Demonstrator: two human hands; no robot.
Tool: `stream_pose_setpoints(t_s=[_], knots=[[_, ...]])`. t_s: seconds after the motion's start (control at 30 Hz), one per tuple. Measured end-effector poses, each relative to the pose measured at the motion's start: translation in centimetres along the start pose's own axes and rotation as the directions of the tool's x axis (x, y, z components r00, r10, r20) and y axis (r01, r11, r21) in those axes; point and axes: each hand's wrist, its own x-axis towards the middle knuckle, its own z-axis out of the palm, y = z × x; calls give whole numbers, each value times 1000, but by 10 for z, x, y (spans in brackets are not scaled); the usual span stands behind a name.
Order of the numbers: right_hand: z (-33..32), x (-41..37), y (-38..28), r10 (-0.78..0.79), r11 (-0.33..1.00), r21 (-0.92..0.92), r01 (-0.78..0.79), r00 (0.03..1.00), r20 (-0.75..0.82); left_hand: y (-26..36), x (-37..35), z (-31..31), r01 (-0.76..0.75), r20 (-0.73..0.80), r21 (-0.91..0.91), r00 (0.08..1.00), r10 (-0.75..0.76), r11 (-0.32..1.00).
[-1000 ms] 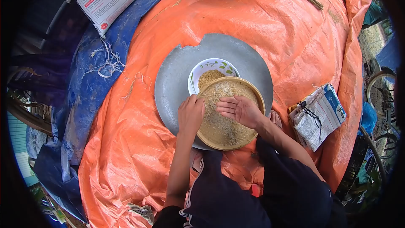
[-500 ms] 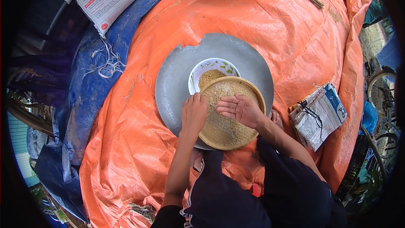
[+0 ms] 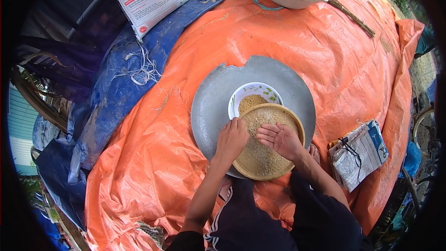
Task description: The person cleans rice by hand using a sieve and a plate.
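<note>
The left hand (image 3: pixel 232 140) curls at the round tray's (image 3: pixel 265 160) rim, fingertips hard to read; the right (image 3: pixel 282 140) lies open, palm up, over grain, the tray hiding part of the white bowl (image 3: pixel 249 91).

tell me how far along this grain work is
Partway, it seems: the floral bowl already holds a heap of grain. In hand is the round tray, left hand at its rim, right hand open over it. Left to handle, probably: the pale bits spread across it.
</note>
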Motion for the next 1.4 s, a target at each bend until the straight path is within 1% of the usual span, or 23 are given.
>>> stream_pose_setpoints(t_s=[0.07, 0.17, 0.27, 0.4, 0.5, 0.6, 0.87, 1.07, 1.3, 1.4], knots=[[-1, 1, 0, 3, 1000, -21, -4, 1000, -18, 3, -1, -5, 51, -8, -151, 999, -53, 987], [1, 0, 2, 24, 999, -47, -26, 998, -57, 10, -3, -6, 113, -39, -249, 991, -127, 962], [9, -2, 2, 40, 998, -40, -44, 996, -82, 20, -3, -4, 94, -110, -404, 982, -150, 910], [0, 5, 10, 46, 999, -16, -47, 997, -66, 37, -3, -11, 58, -110, -458, 987, -121, 887], [-3, 7, 11, 47, 999, -4, -48, 997, -56, 41, -1, -12, 13, -129, -422, 989, -74, 906], [-4, 5, 13, 51, 999, 10, -50, 997, -52, 41, -1, -11, 4, -133, -439, 989, -70, 898], [3, 4, 8, 50, 999, 13, -49, 998, -46, 42, 1, -18, 18, -99, -431, 993, -67, 902], [3, 3, 9, 38, 999, 30, -36, 996, -75, 41, 1, -16, 3, -91, -417, 995, -46, 909], [-5, 5, 11, 35, 998, 49, -32, 998, -54, 42, 2, -14, 15, -71, -414, 996, -48, 910], [-3, 5, 10, 35, 999, 40, -33, 998, -44, 40, 2, -17, 1, -88, -399, 995, -39, 917]])
